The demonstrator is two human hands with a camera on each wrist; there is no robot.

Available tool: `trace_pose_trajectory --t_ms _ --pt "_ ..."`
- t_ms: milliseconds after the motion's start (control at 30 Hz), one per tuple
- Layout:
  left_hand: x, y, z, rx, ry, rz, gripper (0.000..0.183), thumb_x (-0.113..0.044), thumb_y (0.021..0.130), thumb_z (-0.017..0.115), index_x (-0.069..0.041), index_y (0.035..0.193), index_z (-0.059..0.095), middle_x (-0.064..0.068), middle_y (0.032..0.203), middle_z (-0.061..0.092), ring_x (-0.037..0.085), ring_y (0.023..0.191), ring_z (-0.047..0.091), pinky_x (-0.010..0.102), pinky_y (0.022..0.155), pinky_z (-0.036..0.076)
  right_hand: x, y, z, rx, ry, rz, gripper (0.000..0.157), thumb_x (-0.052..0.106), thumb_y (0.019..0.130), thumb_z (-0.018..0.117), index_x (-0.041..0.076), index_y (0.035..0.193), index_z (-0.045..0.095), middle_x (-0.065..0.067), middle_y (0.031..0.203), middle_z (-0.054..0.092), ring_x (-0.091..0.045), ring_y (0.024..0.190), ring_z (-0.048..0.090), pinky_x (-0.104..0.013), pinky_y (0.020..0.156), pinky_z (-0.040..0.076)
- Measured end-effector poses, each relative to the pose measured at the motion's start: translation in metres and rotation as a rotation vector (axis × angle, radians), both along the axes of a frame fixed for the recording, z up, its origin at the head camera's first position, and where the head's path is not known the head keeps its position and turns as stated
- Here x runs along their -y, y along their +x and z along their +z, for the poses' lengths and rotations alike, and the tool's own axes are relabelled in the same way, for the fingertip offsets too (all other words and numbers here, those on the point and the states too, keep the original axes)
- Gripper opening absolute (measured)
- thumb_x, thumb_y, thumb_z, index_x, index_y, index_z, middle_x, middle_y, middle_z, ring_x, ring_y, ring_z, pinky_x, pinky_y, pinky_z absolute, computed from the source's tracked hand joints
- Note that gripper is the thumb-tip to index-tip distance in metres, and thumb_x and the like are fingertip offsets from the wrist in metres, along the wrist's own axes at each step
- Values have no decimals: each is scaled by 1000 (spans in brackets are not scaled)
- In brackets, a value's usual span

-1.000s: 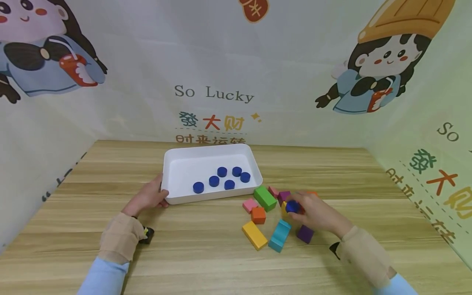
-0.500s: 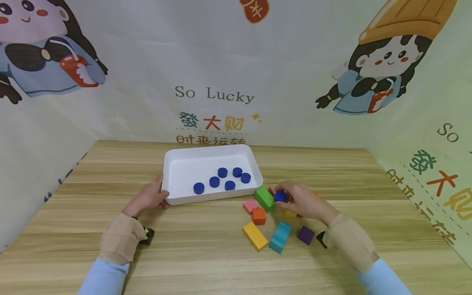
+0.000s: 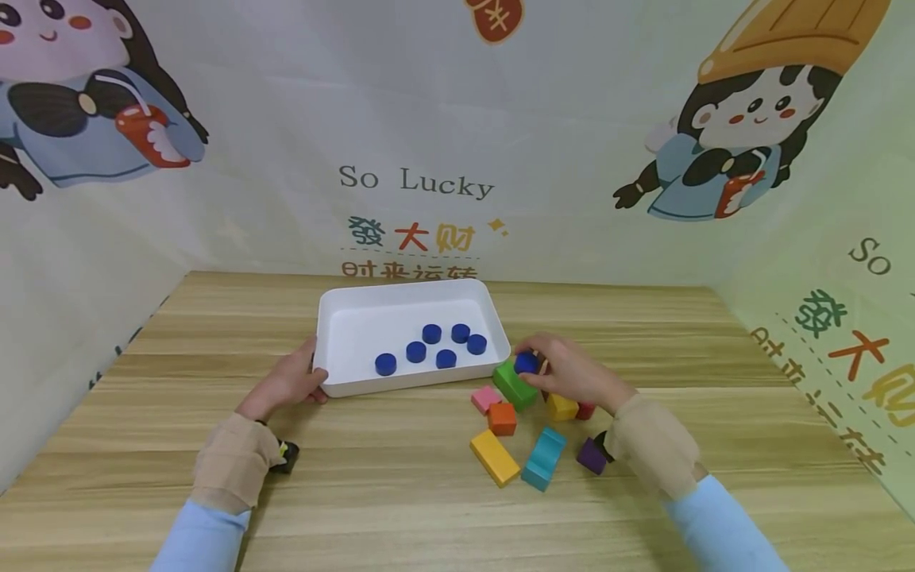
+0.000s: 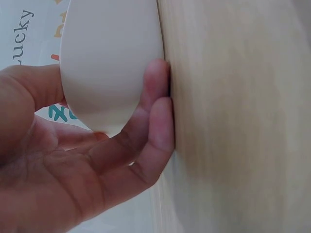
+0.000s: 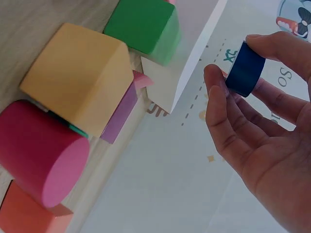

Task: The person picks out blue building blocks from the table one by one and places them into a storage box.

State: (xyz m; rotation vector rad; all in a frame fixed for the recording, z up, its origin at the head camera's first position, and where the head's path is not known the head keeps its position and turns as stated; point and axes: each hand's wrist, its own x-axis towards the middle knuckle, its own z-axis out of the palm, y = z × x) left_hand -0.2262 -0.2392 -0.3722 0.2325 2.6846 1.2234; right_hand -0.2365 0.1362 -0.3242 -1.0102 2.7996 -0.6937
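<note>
My right hand (image 3: pixel 575 372) pinches a short blue cylinder (image 3: pixel 526 363) between thumb and fingers. The right wrist view shows this blue cylinder (image 5: pixel 246 69) raised off the table. Directly below it in the head view lies a green block (image 3: pixel 513 385). At the near left corner of a white tray (image 3: pixel 411 384), my left hand (image 3: pixel 287 376) holds on, its thumb over the rim. Two fingertips press the tray's outer wall (image 4: pixel 109 63) in the left wrist view. Several blue cylinders like the held one (image 3: pixel 416 352) stand inside the tray.
Loose blocks lie right of and in front of the tray: pink (image 3: pixel 486 399), orange (image 3: pixel 502 419), yellow (image 3: pixel 495 457), light blue (image 3: pixel 544 458) and dark purple (image 3: pixel 591 456). A magenta cylinder (image 5: pixel 43 150) lies beside a yellow block (image 5: pixel 73 73). A printed cloth (image 3: pixel 572 159) backs the table.
My right hand has carried the blue cylinder leftward and away from me, from the block pile to the tray's near right corner. My left hand and the tray have stayed put.
</note>
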Motion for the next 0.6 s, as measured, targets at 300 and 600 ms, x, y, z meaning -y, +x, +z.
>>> trace_pose_trajectory --t_ms 300,600 --pt "1 -1 -2 -6 2 2 47 5 82 39 14 126 22 29 85 55 15 53 59 29 48 52 8 -9 0 -2 8 22 33 10 82 62 -5 110 55 -13 99 58 -20 80 58 -20 65 52" --pt "1 -2 -2 -11 7 -1 46 5 82 39 14 124 23 27 82 55 15 52 58 28 47 52 18 -18 1 -2 -11 2 32 11 81 62 -4 110 55 -13 98 59 -20 80 58 -27 69 53"
